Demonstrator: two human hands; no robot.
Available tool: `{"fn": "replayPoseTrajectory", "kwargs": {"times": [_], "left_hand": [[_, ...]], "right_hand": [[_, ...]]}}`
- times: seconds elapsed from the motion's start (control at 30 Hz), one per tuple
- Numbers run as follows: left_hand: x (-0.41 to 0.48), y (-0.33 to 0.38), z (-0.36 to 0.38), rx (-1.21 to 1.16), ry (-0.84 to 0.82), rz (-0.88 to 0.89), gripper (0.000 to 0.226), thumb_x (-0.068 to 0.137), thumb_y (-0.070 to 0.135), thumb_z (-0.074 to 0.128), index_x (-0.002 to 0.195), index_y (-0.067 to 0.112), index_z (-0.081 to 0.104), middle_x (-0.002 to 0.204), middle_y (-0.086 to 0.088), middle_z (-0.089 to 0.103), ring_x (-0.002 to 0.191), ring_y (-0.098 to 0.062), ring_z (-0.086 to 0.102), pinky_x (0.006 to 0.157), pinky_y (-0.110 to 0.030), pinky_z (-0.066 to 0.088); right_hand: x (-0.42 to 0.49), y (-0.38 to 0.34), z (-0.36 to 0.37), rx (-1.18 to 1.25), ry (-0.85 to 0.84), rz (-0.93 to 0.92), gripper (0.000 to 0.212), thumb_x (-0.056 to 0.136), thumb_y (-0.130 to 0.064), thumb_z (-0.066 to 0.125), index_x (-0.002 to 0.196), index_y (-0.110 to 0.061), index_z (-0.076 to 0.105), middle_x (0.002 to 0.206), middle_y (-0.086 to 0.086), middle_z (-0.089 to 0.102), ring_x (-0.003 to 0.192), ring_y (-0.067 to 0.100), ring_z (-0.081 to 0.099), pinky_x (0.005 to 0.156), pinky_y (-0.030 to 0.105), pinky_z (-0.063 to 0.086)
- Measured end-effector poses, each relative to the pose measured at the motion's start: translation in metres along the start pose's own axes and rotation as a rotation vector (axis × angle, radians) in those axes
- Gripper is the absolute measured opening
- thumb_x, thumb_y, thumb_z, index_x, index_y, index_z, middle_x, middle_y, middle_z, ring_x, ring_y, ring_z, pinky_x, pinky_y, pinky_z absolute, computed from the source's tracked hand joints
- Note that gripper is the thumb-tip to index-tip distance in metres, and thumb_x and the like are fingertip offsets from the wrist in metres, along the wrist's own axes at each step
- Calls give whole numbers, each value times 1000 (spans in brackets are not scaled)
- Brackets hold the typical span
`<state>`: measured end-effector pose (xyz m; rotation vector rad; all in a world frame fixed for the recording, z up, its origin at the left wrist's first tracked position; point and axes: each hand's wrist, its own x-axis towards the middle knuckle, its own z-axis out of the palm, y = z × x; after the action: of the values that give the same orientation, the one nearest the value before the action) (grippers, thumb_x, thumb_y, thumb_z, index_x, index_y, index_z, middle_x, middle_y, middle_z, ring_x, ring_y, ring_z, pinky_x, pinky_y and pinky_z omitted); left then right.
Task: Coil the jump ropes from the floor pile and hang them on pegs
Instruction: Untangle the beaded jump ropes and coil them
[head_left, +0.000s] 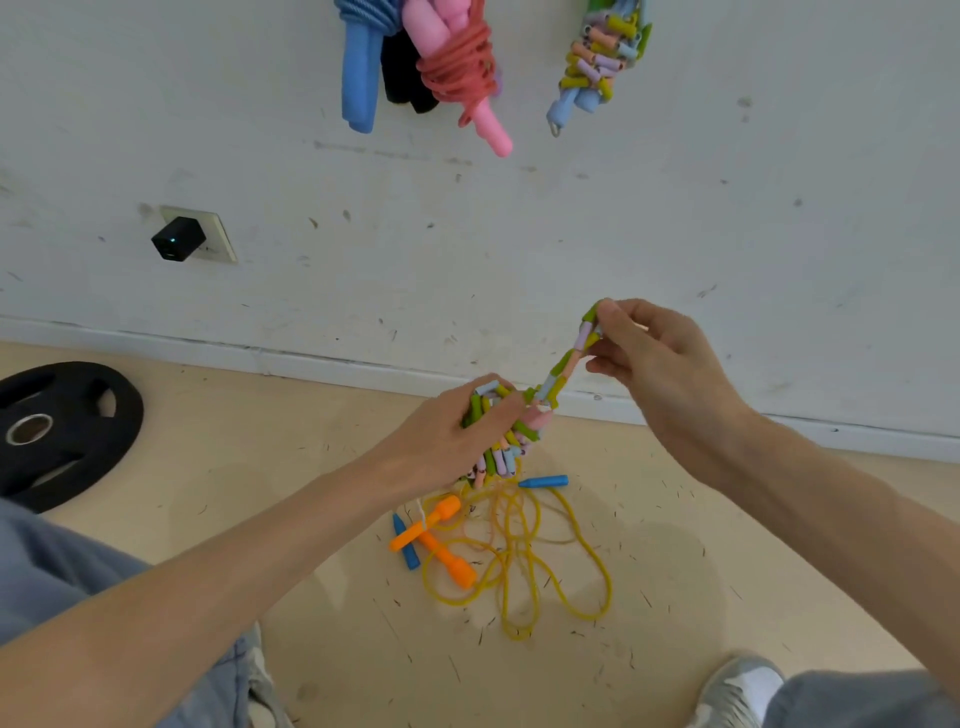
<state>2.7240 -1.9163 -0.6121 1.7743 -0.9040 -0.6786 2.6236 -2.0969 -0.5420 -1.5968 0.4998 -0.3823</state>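
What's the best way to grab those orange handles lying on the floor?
Reach straight down from above and wrap a hand round the thin middle of the orange handles. They lie flat on the floor, close together, and their fat ends should stop your hand from slipping. The loose yellow rope beside them is tangled, so it is probably harder to hold.
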Motion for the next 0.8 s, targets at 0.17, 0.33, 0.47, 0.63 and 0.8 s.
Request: {"fn": "replayPoseTrajectory", "kwargs": {"times": [0.17, 0.33, 0.47, 0.63, 0.8], "left_hand": [[3, 3, 8, -1, -161, -77, 37, 90, 77, 56, 97, 42, 66, 67, 18, 69, 49, -2, 55, 41, -13, 41], [3, -3, 1, -11, -78, -69, 44, 87, 78, 58, 125, 56, 51, 85, 11, 76, 51, -6, 59, 44, -25, 48], [4, -8, -1, 258, 146, -26, 33, 89, 79, 50, 111, 54, 56, 72, 12, 72, 50, -3, 60, 47, -16, 44], [-1, -5, 10, 446, 310, 24, 30, 95, 72, 48, 109, 46, 56, 75, 22, 72, 61, -2, 65, 60, -34, 57], [1, 0, 8, 555, 399, 5, 43, 89, 75, 50, 90, 35, 65, 68, 15, 70, 65, -7, 63, 60, -39, 54]], "right_hand": [[14, 7, -4, 201, -21, 167, 37, 110, -24, 49, 80, -8, 63, 81, 3, 57, 75, 17, 53, 72, 26, 54], [13, 19, -6, 247, -16, 236, 37, 104, -42, 59, 89, -10, 71, 85, 1, 64, 79, 14, 63, 80, 30, 58], [10, 20, -5, -190, -34, 223, 71, 69, -80, 76, 100, -16, 71, 84, -3, 71, 78, 12, 69, 70, 28, 56], [5, 32, 7, -281, 44, 264, 52, 75, -60, 85, 99, -15, 73, 66, -1, 73, 56, 11, 68, 51, 18, 51], [5, 28, -3, -203, -164, 318, 25, 87, -29, 83, 94, -6, 82, 86, 13, 80, 80, 22, 79, 67, 19, 59]]}}
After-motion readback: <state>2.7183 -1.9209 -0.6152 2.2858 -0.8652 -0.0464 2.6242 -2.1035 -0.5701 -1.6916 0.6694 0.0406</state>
